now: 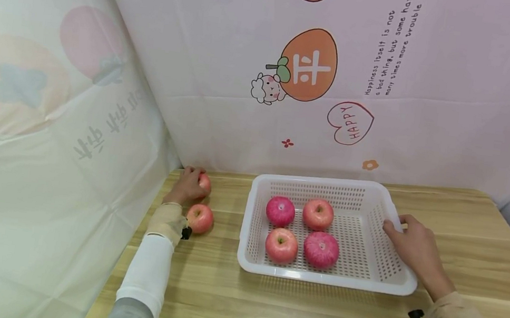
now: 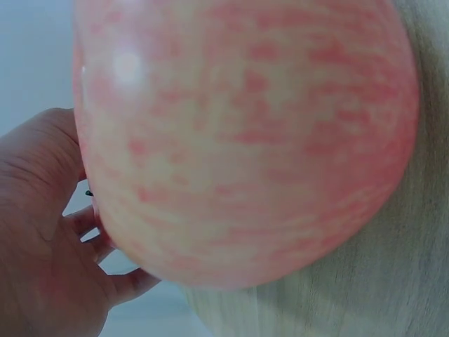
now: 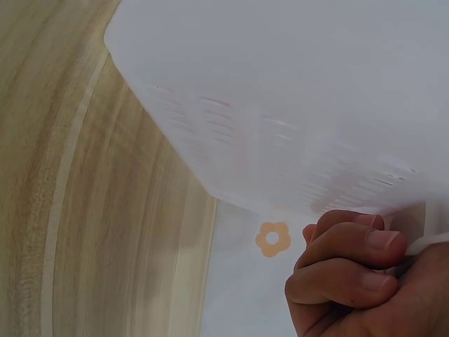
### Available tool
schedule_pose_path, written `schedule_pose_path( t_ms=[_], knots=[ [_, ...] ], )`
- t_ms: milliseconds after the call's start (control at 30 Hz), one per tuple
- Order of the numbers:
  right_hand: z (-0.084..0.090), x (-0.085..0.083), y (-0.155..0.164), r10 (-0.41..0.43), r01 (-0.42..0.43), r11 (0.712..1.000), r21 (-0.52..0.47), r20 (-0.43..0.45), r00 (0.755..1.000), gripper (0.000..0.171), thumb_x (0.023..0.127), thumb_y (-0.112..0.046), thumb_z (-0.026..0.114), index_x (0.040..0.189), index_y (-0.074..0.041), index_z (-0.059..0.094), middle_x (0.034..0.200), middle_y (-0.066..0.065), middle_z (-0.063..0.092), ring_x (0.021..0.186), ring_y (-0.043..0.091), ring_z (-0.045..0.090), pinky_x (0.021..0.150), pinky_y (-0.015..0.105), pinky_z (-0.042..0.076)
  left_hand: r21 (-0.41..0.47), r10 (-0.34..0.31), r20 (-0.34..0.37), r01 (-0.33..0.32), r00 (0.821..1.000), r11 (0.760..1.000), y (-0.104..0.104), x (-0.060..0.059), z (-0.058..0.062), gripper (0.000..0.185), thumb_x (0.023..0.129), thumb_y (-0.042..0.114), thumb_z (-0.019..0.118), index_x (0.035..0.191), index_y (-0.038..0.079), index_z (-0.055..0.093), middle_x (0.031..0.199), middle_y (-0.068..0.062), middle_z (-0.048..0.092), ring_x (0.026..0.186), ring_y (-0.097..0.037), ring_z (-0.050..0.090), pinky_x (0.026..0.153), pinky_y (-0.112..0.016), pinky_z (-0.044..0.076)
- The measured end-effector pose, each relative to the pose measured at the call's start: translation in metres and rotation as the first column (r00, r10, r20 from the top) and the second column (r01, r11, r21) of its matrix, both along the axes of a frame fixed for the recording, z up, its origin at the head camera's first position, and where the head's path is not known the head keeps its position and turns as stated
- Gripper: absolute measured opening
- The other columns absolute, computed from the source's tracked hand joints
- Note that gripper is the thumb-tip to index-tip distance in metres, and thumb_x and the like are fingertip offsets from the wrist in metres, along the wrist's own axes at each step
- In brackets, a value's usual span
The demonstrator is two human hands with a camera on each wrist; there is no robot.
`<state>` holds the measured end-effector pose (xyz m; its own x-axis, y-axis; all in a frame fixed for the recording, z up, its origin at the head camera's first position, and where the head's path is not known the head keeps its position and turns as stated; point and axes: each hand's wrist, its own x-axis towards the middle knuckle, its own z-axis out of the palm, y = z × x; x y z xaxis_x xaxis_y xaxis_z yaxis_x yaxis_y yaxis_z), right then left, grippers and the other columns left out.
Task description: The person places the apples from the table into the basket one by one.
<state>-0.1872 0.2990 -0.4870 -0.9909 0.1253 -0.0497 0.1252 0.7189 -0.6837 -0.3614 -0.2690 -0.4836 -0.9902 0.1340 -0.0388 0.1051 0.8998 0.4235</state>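
Observation:
My left hand [image 1: 186, 186] grips a red apple [image 1: 205, 182] near the back left corner of the table, covering much of it. Just in front of that hand sits a second apple [image 1: 200, 219], beside the wrist; this apple [image 2: 245, 140] fills most of the left wrist view and hides the held one almost wholly. My right hand [image 1: 414, 245] holds the right rim of a white plastic basket [image 1: 317, 278], thumb over the edge. Curled fingers [image 3: 344, 270] show beneath the rim in the right wrist view. Inside the basket lie several apples [image 1: 281, 245], toward its left half.
A wooden table [image 1: 200, 290] bears everything. Printed white cloth [image 1: 222, 112] stands as a wall behind it, and another cloth [image 1: 63, 199] closes off the left side close to my left arm.

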Motion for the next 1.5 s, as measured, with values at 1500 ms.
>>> schedule_pose_path(
  t_ms=[1500],
  knots=[
    [0.0010,-0.0007,-0.0005,0.007,-0.007,0.999,-0.041,0.003,1.000,0.072,0.110,-0.046,0.047,0.140,0.019,0.044,0.100,0.034,0.070,0.064,0.020,0.071,0.051,0.037,0.059,-0.024,-0.010,-0.014,0.009,1.000,1.000,-0.0036,0.0006,0.0029,0.073,0.087,0.020,0.074,0.151,-0.001,0.047,0.149,-0.030,0.040,0.139,-0.047,0.039,0.113,-0.059,0.045]
  ],
)
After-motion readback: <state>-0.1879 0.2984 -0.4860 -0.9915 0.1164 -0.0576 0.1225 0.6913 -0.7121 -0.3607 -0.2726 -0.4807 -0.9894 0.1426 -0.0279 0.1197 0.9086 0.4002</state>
